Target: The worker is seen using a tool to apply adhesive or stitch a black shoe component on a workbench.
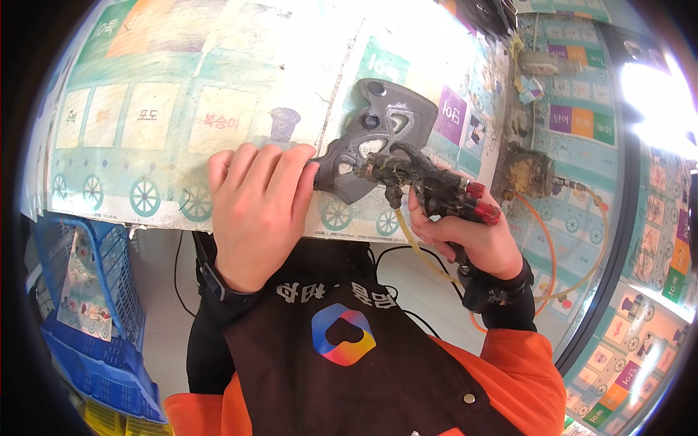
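My left hand (265,207) is closed, its fingers curled at the near left end of a dark grey moulded part (414,109). That part has a curved outline, several cut-out openings and round bosses, and it lies over the worktable (247,167). In my right hand (472,236) is a spray gun (422,174), gripped by its handle, with crusted dark residue and red knobs at its rear. The gun's nozzle end points left, just over the part's near edge, and hides some of it. Whether nozzle and part touch, I cannot tell.
A yellowish hose (416,243) runs from the gun, and an orange hose (547,240) loops at the right. A residue-covered fitting (529,173) sits beyond the table's right edge. Blue plastic baskets (123,291) stand at the lower left. A dark frame (618,211) rises at the right.
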Action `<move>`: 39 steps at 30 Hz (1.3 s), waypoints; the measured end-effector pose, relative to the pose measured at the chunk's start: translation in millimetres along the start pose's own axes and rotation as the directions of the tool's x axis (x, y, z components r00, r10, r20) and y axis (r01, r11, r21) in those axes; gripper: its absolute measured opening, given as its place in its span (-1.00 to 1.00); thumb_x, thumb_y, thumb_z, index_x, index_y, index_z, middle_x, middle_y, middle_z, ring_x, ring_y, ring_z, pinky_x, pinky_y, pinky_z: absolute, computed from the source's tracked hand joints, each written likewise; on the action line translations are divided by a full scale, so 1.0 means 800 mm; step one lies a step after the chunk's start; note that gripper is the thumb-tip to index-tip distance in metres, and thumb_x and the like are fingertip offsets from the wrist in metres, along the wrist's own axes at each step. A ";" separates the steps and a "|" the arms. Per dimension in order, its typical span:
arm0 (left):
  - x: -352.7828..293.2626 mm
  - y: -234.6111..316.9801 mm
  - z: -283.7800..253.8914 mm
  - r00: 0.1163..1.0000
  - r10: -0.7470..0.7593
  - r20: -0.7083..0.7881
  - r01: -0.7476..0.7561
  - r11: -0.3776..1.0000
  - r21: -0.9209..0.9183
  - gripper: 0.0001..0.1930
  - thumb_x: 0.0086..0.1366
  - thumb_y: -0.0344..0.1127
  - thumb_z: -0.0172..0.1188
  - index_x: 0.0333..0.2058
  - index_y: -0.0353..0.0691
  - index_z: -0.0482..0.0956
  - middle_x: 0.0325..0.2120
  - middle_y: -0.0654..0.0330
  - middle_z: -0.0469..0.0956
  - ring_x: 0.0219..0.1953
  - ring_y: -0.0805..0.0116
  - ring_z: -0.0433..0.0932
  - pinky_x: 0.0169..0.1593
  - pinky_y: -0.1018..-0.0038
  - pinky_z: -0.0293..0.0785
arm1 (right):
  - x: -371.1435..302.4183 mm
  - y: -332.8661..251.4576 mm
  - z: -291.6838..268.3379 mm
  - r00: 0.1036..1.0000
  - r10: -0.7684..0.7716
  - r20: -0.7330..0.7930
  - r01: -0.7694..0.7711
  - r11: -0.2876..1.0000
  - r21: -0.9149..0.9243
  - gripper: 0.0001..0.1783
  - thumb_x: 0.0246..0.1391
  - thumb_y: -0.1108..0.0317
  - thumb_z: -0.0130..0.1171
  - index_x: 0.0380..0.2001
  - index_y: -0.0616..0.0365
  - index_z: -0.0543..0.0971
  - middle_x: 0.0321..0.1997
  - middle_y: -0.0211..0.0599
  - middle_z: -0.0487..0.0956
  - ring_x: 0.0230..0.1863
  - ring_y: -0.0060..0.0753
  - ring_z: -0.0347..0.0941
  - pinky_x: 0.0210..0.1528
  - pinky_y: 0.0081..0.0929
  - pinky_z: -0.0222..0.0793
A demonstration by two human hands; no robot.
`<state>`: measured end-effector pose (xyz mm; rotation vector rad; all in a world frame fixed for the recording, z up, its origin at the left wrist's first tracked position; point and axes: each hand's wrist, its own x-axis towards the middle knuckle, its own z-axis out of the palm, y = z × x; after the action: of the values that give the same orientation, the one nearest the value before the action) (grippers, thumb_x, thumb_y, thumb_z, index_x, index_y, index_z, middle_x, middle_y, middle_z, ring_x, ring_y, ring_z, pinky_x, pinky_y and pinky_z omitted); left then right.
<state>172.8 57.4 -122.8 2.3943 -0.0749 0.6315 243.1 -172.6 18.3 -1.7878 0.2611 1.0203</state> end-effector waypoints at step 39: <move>0.025 -0.333 -0.380 0.667 -0.357 -0.654 0.687 0.633 0.356 -0.33 0.35 0.08 0.40 0.13 -0.45 0.55 -0.17 -0.15 0.71 -0.11 0.00 0.71 0.00 0.21 0.61 | -0.051 0.038 -0.058 0.876 -0.441 -0.195 0.475 0.857 0.198 -0.46 -0.09 0.55 0.01 0.05 0.47 0.50 -0.25 0.08 0.71 -0.52 -0.30 0.54 -0.60 -0.54 0.42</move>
<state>117.9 453.8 -65.0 2.4707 1.2349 1.0943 224.0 -237.0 34.2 -1.5937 0.0333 0.4953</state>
